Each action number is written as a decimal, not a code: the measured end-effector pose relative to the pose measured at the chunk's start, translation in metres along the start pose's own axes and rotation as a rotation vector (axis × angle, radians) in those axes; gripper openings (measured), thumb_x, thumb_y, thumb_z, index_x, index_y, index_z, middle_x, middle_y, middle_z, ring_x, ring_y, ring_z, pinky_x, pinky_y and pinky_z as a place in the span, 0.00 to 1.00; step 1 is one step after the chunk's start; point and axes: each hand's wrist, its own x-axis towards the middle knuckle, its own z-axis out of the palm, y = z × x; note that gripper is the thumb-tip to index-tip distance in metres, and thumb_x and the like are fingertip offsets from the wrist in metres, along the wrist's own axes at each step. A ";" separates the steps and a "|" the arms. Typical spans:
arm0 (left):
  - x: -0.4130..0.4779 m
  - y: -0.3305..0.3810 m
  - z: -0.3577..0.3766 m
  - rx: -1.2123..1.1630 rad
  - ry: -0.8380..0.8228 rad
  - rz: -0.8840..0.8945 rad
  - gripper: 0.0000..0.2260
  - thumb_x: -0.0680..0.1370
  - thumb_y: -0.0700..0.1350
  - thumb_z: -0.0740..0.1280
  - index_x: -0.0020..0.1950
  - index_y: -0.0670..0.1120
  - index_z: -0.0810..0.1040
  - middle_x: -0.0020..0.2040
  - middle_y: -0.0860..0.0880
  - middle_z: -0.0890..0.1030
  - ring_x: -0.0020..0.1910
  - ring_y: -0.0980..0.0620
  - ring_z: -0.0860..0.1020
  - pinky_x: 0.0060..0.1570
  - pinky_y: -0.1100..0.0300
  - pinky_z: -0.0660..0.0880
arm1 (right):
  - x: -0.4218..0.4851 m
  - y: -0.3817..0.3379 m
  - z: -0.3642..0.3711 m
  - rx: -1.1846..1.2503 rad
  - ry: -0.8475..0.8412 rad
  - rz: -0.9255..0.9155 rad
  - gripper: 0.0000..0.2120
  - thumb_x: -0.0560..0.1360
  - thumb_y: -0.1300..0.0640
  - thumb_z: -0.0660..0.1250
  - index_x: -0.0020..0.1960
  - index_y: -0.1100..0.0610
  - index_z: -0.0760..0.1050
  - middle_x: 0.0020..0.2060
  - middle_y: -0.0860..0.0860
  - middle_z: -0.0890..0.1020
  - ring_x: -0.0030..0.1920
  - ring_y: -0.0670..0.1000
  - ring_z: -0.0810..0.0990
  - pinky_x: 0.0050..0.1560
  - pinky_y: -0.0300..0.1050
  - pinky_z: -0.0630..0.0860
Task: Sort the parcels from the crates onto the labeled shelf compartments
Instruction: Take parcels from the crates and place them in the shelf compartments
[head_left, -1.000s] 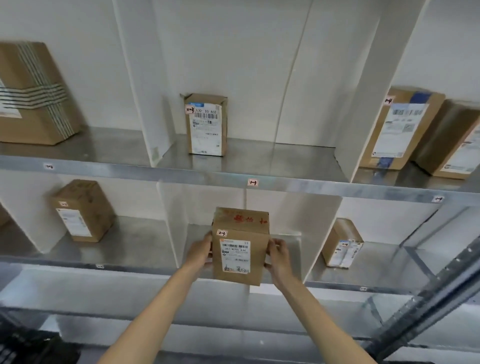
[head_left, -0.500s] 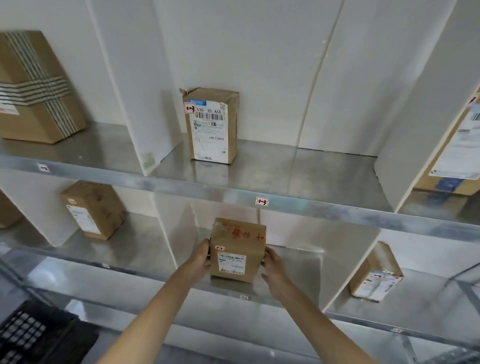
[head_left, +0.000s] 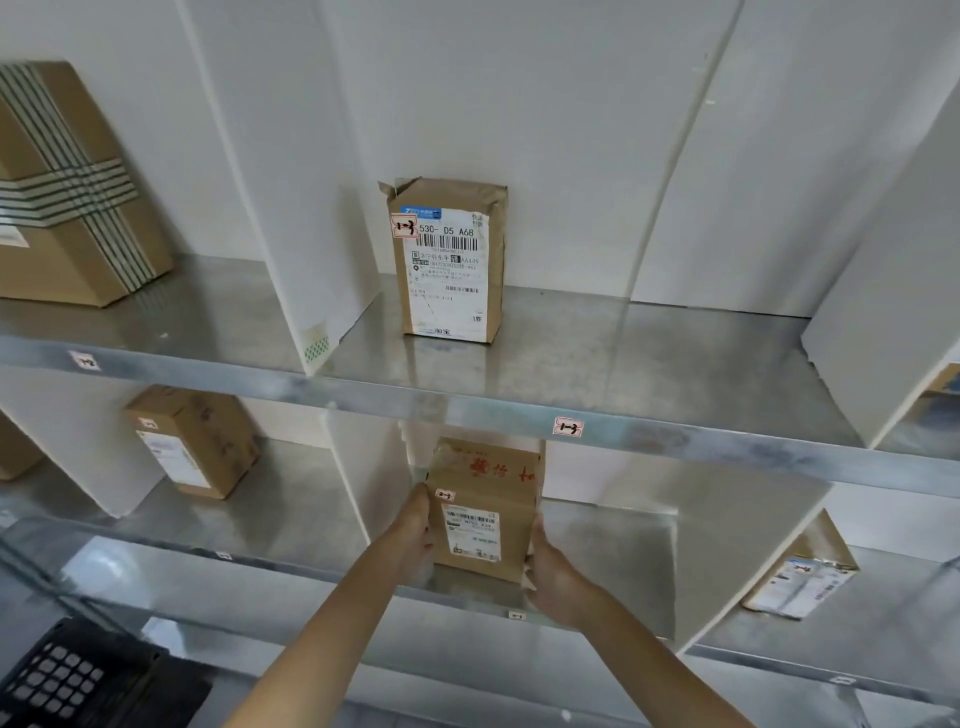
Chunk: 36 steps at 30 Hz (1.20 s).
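While both hands clasp the box (head_left: 485, 514), it stands upright in the middle bay of the lower shelf (head_left: 322, 566).
Left hand (head_left: 413, 540) grips its left side, right hand (head_left: 553, 577) its right side and lower corner, fingers curled onto the cardboard. Base on the steel or just above it: cannot tell. White label and a small tag on the front, red writing on top. The upper rail (head_left: 311, 387) crosses just above the box, with a "1-3" sticker (head_left: 568, 427) to the right. White dividers (head_left: 748, 545) flank the bay. A tall box (head_left: 449, 260) stands upright on the shelf above, with a striped box (head_left: 67, 187) far left. A brown box (head_left: 195, 441) is in the left bay. A tilted parcel (head_left: 800, 577) in the right bay is partly hidden by a divider. Black crate (head_left: 78, 680) at bottom left.
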 end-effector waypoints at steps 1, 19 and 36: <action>0.001 0.003 -0.002 0.004 -0.002 -0.007 0.19 0.82 0.53 0.47 0.49 0.45 0.74 0.46 0.44 0.79 0.51 0.45 0.76 0.58 0.51 0.71 | 0.002 0.000 0.003 0.008 -0.002 0.003 0.31 0.78 0.37 0.39 0.65 0.52 0.71 0.55 0.51 0.79 0.55 0.50 0.77 0.55 0.43 0.73; 0.017 0.045 -0.003 -0.183 0.011 0.073 0.18 0.83 0.50 0.52 0.54 0.39 0.76 0.53 0.36 0.80 0.47 0.44 0.78 0.64 0.51 0.69 | 0.049 -0.034 0.021 0.096 0.089 -0.063 0.34 0.78 0.35 0.44 0.74 0.56 0.61 0.71 0.58 0.68 0.71 0.56 0.66 0.75 0.48 0.56; 0.003 0.014 0.006 -0.207 0.086 0.033 0.31 0.79 0.64 0.41 0.57 0.47 0.76 0.66 0.40 0.74 0.68 0.43 0.70 0.72 0.48 0.60 | 0.039 -0.027 -0.011 0.180 0.408 -0.161 0.29 0.80 0.40 0.48 0.75 0.55 0.57 0.70 0.58 0.67 0.68 0.60 0.67 0.66 0.58 0.66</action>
